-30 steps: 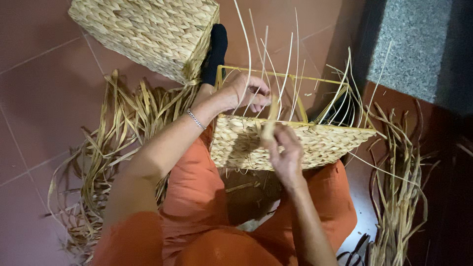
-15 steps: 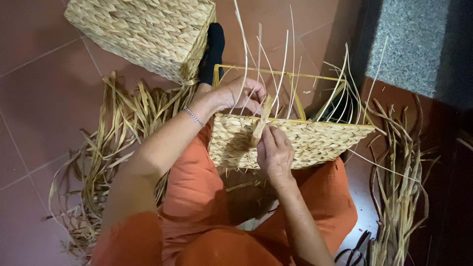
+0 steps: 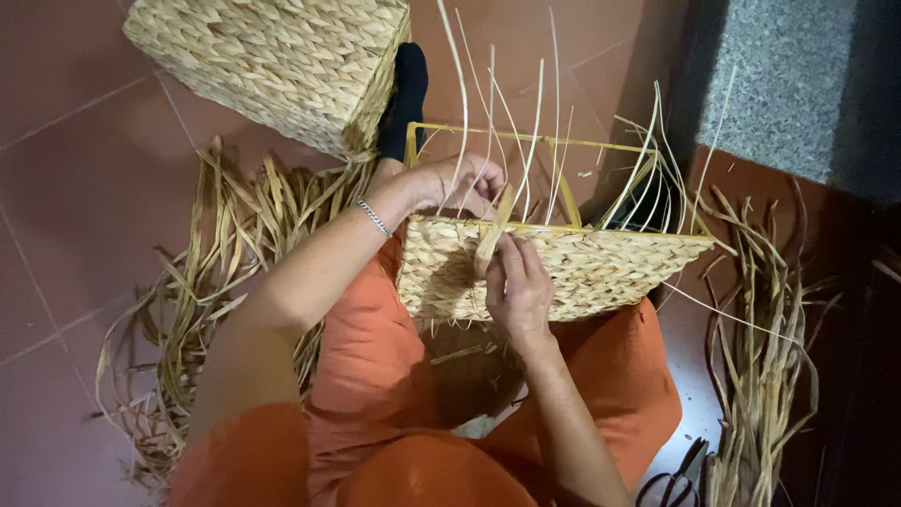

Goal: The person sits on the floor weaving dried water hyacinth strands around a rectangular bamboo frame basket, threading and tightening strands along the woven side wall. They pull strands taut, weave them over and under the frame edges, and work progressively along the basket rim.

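A half-woven basket (image 3: 563, 268) rests on the lap of a seated person in orange clothes, its near wall plaited almost up to the yellow metal frame (image 3: 526, 141) while thin upright strands (image 3: 540, 122) rise loose above the rim and the far side shows bare frame. The right hand (image 3: 516, 291) pinches a flat dried strand (image 3: 493, 239) against the rim, fingers closed on it; the left hand (image 3: 450, 183) (a bracelet on its wrist) reaches over the top edge, fingers curled around the same strand inside the frame. By the look of it the top edge and the far wall are left to weave. A finished woven basket (image 3: 272, 61) lies on the red tiled floor (image 3: 75, 169) ahead, loose heaps of dried leaves (image 3: 206, 272) spread at both sides, and black scissors (image 3: 671, 483) lie by the right knee
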`<state>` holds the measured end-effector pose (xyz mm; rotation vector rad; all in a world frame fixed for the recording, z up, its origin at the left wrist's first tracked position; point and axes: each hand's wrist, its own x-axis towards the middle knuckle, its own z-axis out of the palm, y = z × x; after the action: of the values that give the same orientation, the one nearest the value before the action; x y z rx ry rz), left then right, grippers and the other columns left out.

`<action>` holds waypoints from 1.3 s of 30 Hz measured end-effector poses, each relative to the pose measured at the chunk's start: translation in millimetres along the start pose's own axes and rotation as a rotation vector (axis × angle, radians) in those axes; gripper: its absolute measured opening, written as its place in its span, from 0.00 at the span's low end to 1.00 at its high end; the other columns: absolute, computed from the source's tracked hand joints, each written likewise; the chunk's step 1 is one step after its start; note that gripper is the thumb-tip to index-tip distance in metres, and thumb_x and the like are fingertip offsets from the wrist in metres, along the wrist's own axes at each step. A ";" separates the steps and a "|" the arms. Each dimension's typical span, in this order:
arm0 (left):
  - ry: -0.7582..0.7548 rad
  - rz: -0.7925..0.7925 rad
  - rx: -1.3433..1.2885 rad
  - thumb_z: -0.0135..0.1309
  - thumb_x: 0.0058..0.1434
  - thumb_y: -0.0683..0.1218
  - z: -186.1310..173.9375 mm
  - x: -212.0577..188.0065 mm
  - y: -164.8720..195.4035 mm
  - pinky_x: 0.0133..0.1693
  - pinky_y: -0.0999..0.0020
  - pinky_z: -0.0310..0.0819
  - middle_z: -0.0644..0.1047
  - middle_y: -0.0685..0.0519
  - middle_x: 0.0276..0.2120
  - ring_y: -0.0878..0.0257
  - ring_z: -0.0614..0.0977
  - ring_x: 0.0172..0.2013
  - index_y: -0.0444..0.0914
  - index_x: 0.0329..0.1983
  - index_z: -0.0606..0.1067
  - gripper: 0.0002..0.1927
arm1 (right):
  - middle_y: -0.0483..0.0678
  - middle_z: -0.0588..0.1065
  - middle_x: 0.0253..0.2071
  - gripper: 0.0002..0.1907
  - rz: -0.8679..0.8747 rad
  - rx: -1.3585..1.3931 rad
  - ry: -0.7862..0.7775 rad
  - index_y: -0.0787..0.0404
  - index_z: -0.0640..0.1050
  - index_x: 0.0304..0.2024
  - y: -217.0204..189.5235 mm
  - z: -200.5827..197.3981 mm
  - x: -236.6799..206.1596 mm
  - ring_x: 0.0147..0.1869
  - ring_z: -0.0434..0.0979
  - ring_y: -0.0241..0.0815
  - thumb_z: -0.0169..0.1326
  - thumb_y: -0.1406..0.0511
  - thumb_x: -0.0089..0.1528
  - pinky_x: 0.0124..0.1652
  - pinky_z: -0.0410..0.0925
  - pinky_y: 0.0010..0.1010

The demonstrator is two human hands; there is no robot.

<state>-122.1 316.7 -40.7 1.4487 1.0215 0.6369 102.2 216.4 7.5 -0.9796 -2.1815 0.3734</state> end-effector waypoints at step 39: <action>-0.124 -0.070 -0.326 0.52 0.59 0.36 -16.4 -33.9 41.9 0.47 0.71 0.80 0.83 0.47 0.41 0.64 0.84 0.42 0.30 0.55 0.77 0.19 | 0.51 0.81 0.38 0.15 0.325 -0.437 -1.399 0.56 0.85 0.37 90.9 37.0 -183.9 0.45 0.83 0.51 0.60 0.54 0.56 0.43 0.75 0.42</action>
<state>-142.6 298.6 8.6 1.1469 0.8247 0.6222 210.4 142.2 -154.5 -1.6004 -3.4312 0.9743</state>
